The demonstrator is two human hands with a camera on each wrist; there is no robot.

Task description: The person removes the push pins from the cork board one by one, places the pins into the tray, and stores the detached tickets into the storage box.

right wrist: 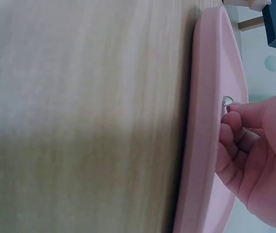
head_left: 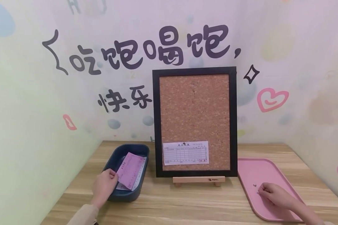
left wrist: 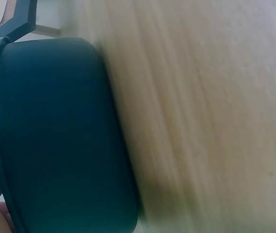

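— Two hands at work, one on each side of the cork board (head_left: 194,120). What's the left hand (head_left: 104,185) got?

— A pink slip (head_left: 130,171). Fingers curled on its near edge, pinching it where it leans inside the dark blue bin (head_left: 135,149) at the left of the wooden surface (head_left: 186,200). There's white paper under the slip, lower down in the bin.

— And the left wrist view?

— Mostly the bin's outer wall, close up, with blurred wood grain beside it. Just a sliver of the hand at the bottom corner, so nothing more on the grip from there.

— Right hand (head_left: 273,193)?

— Down on the pink tray (head_left: 252,168), at the right of the board. Fingertips (right wrist: 231,119) pinched together on a small silver pushpin (right wrist: 227,101); the right wrist view shows the metal between thumb and forefinger, right at the tray's floor. Other fingers curled under.

— Anything else on that tray?

— One more pin (head_left: 254,185), lying loose just beside the hand, not touching it.

— And the board?

— Upright on a little wooden stand (head_left: 198,180), black frame, between bin and tray. A white form (head_left: 185,152) is fixed near its lower left, with a pin at the top edge.
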